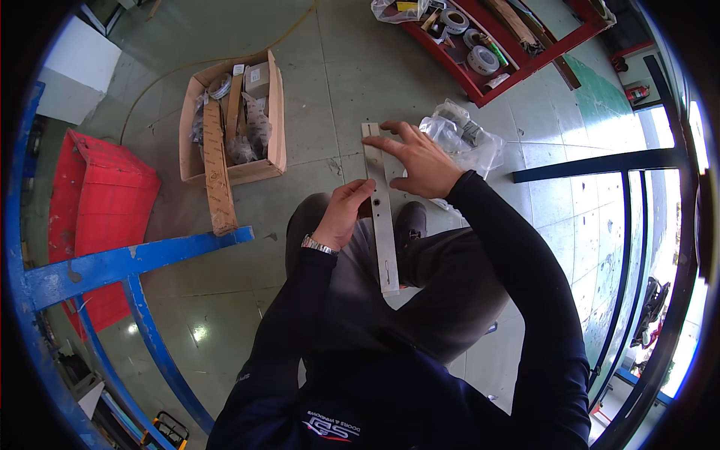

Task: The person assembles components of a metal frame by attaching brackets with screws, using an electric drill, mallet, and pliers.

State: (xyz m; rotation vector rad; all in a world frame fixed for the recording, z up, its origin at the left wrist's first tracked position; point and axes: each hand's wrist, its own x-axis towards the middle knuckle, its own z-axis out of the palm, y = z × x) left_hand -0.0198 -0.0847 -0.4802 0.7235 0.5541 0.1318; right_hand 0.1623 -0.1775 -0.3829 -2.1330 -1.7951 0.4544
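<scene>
A long, narrow, pale metal strip [383,232] with several small holes lies lengthwise above my lap. My left hand [342,214], wearing a metal watch, is closed on the strip's left edge near its middle. The thumb rests on its face, and the other fingers are partly hidden behind it. Over the far end, my right hand [427,161] has its fingers stretched and apart. Its index fingertip touches the strip's face, while the thumb sits by the right edge.
A cardboard box [277,127] of wrapped parts stands ahead left, a long carton [217,169] leaning from it. Clear plastic bags [484,146] lie beyond my right hand. A red tool cart [517,82] is far right. Blue frame bars [135,259] flank me, with a red container [116,191] at left.
</scene>
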